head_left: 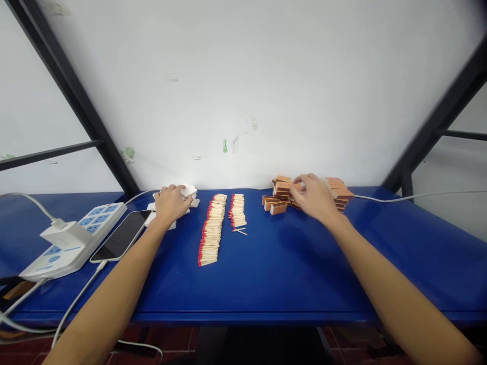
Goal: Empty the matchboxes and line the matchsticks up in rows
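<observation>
Left hand [170, 206] at white pieces [189, 191], right hand [315, 196] at boxes [278, 208]

Left hand over the white pile, left part of desk [258, 284], near the wall [304, 91]. Fingers bent, thumb and index a little apart beside a white piece; can't tell if they grip it. More pieces stick out on both sides of the hand.

Right hand at the brown box pile, right of center, also near the wall. Thumb and index narrow, close to a box on top; can't tell if anything is held. Boxes stacked on both sides of the hand, partly hidden by it; a few sit at the front left of the pile.

Between the hands: two rows of matches, red heads to the left. Long row [213, 230] on the left, short row [238, 209] on the right, a gap between them. Loose matches [239, 231] at the near end of the short row.

Far left: power strip [108, 215] with white charger [67, 237] plugged in. Phone [124, 235] just beside the strip, screen dark, cable [84, 285] attached.
</observation>
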`<control>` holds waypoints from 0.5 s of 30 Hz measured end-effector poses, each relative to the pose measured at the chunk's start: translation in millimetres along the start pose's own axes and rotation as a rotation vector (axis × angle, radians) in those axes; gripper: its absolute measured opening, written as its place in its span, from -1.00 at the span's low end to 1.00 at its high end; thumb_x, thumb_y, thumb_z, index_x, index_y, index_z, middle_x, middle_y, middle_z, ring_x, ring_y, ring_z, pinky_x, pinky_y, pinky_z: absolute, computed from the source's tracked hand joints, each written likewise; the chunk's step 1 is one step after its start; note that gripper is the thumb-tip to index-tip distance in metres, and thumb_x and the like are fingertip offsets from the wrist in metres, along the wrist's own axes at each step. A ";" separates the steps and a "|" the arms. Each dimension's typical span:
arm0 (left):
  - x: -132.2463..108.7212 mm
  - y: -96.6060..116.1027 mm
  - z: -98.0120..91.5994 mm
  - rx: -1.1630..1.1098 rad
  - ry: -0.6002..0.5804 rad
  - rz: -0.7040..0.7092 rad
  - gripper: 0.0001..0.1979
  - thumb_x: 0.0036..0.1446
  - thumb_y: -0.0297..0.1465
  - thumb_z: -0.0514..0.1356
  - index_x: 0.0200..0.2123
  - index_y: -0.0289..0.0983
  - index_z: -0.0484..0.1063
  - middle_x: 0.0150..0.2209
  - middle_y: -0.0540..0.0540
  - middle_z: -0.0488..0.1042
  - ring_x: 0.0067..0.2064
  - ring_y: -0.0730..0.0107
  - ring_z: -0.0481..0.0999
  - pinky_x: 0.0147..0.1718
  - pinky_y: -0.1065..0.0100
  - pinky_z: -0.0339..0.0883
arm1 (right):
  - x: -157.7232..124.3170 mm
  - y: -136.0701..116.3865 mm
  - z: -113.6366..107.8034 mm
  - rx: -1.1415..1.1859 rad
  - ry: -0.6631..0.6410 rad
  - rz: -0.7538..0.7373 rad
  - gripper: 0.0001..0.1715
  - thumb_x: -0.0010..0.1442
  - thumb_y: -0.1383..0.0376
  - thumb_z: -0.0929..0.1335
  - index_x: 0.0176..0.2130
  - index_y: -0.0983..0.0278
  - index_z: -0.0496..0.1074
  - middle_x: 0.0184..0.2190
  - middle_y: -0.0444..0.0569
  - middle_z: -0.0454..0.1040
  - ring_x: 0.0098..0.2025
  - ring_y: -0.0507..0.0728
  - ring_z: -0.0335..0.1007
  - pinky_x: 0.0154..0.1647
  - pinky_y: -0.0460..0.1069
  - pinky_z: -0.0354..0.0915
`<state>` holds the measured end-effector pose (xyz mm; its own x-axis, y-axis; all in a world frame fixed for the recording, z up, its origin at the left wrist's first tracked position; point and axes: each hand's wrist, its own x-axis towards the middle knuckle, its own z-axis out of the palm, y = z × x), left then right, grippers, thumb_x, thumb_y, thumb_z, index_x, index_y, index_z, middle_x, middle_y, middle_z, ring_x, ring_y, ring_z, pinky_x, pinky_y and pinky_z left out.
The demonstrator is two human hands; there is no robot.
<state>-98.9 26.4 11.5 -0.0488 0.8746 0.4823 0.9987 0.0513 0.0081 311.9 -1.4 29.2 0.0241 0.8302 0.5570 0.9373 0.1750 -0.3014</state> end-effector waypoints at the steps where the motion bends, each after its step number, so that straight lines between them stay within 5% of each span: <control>1: -0.2 -1.8 0.7 0.006 0.000 -0.015 -0.48 0.18 -0.18 0.07 0.10 -0.31 0.48 0.02 -0.38 0.49 0.06 -0.24 0.39 -0.09 -0.07 0.26 | -2.1 -6.3 -0.3 0.058 -0.015 -0.074 -0.78 0.25 0.18 0.28 -0.16 0.21 0.44 -0.08 0.08 0.48 -0.08 0.27 0.39 -0.07 0.11 0.23; 4: -1.7 -1.2 1.6 -0.003 0.040 -0.031 -0.49 0.18 -0.17 0.08 0.10 -0.30 0.47 0.06 -0.40 0.43 0.08 -0.27 0.35 -0.08 -0.11 0.25 | -11.3 -27.2 2.1 0.243 -0.094 -0.267 -0.90 0.19 0.23 0.33 -0.26 0.20 0.39 -0.11 0.03 0.46 0.02 0.28 0.31 0.00 0.11 0.20; 8: -5.6 13.6 -3.4 -0.139 0.111 0.055 -0.57 0.21 -0.18 0.07 0.04 -0.23 0.52 0.07 -0.31 0.39 0.08 -0.17 0.31 -0.03 -0.10 0.24 | -28.6 -53.1 10.7 0.400 -0.181 -0.392 -0.83 0.20 0.29 0.32 -0.43 0.21 0.24 -0.35 -0.07 0.37 -0.28 0.13 0.28 -0.22 0.00 0.20; 15: -29.8 62.3 -25.9 -0.382 -0.189 0.698 -0.73 0.20 -0.38 0.04 -0.27 -0.16 0.56 0.18 -0.12 0.32 0.21 0.03 0.21 0.13 -0.03 0.15 | -57.5 -77.5 38.1 0.269 -0.478 -0.521 -0.86 0.31 0.18 0.34 -0.15 0.19 0.40 -0.23 -0.10 0.41 -0.33 0.06 0.32 -0.32 -0.04 0.14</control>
<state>-34.7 -8.9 20.3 0.6187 0.7126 0.3308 0.7356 -0.6733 0.0747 224.6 -42.6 -9.0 -0.6098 0.7331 0.3012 0.6675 0.6799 -0.3036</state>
